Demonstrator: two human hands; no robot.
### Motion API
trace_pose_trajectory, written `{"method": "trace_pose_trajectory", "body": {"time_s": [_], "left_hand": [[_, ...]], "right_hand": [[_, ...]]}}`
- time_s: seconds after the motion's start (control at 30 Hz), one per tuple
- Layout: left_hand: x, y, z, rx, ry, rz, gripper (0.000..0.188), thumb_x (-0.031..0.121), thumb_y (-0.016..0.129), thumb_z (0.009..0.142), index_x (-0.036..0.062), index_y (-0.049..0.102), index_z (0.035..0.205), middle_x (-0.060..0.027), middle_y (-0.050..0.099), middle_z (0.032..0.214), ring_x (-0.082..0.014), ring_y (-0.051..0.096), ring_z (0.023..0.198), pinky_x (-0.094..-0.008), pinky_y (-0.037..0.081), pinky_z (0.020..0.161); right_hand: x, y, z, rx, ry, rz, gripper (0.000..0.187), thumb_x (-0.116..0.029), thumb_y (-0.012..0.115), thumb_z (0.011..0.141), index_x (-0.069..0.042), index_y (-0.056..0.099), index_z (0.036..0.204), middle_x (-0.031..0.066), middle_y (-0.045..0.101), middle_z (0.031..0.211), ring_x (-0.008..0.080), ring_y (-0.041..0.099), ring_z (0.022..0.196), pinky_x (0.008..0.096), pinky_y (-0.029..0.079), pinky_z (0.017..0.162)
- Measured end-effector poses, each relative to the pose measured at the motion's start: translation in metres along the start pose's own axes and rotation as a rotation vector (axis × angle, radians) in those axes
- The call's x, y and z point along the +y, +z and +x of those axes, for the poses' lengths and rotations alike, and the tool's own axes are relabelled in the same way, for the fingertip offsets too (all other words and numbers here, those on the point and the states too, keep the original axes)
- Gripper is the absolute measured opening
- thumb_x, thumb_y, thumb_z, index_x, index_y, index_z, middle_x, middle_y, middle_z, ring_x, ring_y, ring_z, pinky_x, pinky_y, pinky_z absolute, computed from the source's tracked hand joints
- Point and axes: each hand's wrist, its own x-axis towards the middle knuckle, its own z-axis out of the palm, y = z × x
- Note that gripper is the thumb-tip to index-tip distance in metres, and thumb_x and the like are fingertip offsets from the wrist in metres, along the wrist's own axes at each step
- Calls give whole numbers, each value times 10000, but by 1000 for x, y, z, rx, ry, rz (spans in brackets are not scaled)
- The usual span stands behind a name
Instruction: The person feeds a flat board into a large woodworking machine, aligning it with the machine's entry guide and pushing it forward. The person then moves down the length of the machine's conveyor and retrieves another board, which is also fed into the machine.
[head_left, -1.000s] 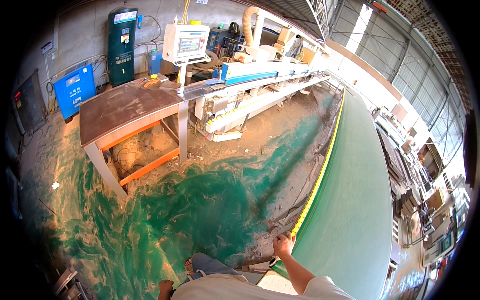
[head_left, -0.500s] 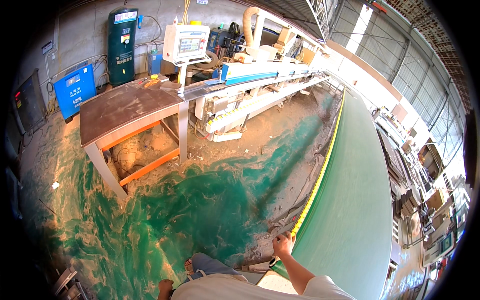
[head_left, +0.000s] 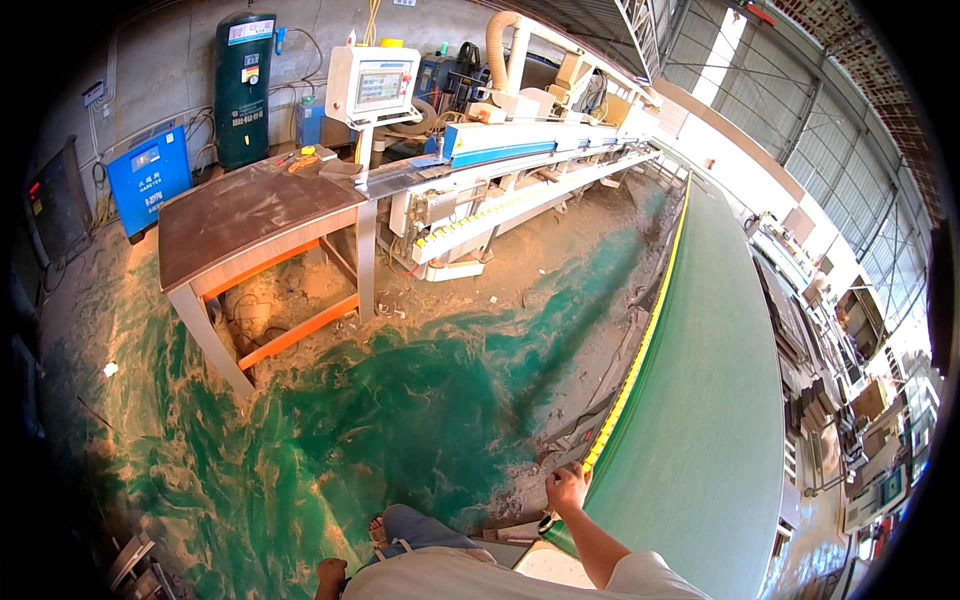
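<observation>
My right hand (head_left: 566, 490) rests with curled fingers on the near edge of a long green conveyor belt (head_left: 700, 400), right by its yellow side strip (head_left: 640, 350). My left hand (head_left: 331, 574) hangs low beside my leg at the bottom edge; its fingers look loosely closed and I see nothing in it. My jeans knee (head_left: 415, 528) shows between the two hands.
A brown-topped metal table with orange rails (head_left: 250, 215) stands at the left. Behind it runs a long woodworking machine (head_left: 520, 170) with a control screen (head_left: 372, 85). A green tank (head_left: 245, 85) and a blue cabinet (head_left: 148, 180) stand by the wall. Sawdust covers the green floor (head_left: 380, 400).
</observation>
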Motion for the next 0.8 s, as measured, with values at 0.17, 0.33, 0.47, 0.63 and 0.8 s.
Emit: {"method": "trace_pose_trajectory", "body": {"time_s": [0.17, 0.33, 0.47, 0.63, 0.8], "left_hand": [[7, 1, -1, -67, -115, -2, 205, 266, 636, 746, 78, 663, 670, -145, 666, 757, -354, 637, 720, -484, 495, 657], [-12, 6, -4, 39, 130, -38, 226, 289, 623, 763, 79, 679, 697, -139, 685, 800, -354, 656, 778, -483, 509, 686], [-14, 9, -1, 86, 115, -76, 240, 277, 633, 761, 61, 666, 663, -133, 675, 753, -379, 649, 772, -492, 497, 681], [-2, 7, -6, 52, -125, -223, 228, 281, 674, 715, 57, 719, 724, -148, 710, 794, -367, 676, 770, -485, 525, 719], [5, 1, -8, 17, -148, -192, 259, 303, 682, 700, 51, 734, 737, -175, 715, 812, -359, 682, 751, -477, 534, 737]], "right_hand": [[3, 0, -3, 3, -7, -19, 187, -239, 631, 788, -112, 766, 815, 98, 736, 954, 307, 540, 1242, 610, 228, 1154], [1, 3, 0, 16, -16, -5, 185, -239, 635, 785, -109, 763, 812, 101, 736, 957, 310, 541, 1240, 609, 233, 1152], [1, 5, 1, 24, -26, 14, 179, -234, 638, 782, -107, 761, 808, 102, 737, 950, 313, 545, 1235, 606, 235, 1151], [1, 5, 0, 23, -19, 6, 159, -242, 670, 762, -116, 767, 768, 101, 733, 961, 290, 551, 1227, 540, 250, 1156], [5, 4, -2, 27, -8, -2, 162, -241, 672, 762, -110, 766, 773, 102, 732, 968, 291, 550, 1228, 540, 252, 1156]]}}
